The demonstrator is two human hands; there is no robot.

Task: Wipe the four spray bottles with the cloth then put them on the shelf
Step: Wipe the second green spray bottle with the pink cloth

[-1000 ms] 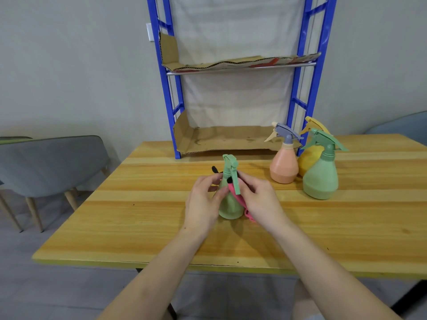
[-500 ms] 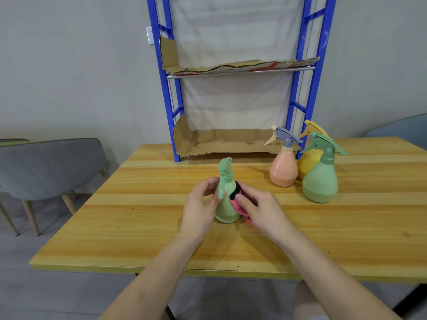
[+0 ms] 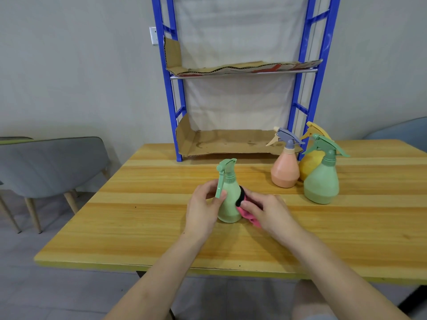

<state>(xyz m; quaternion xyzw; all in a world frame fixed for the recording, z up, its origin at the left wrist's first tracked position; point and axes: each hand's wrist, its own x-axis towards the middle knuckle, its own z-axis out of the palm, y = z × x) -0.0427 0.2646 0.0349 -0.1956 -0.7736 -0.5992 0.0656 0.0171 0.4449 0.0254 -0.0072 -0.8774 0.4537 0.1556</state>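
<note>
left hand (image 3: pixel 203 210): fingers curled round bottle (image 3: pixel 228 199)
right hand (image 3: pixel 268 212): fingers pinch cloth (image 3: pixel 248 214) against bottle
risk: hard wipe could tip bottle out of grip

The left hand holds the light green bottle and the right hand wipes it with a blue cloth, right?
Not quite. The cloth is pink with a black part, not blue, as the head view shows. The left hand does hold the light green bottle, and the right hand presses the cloth against it.
</note>
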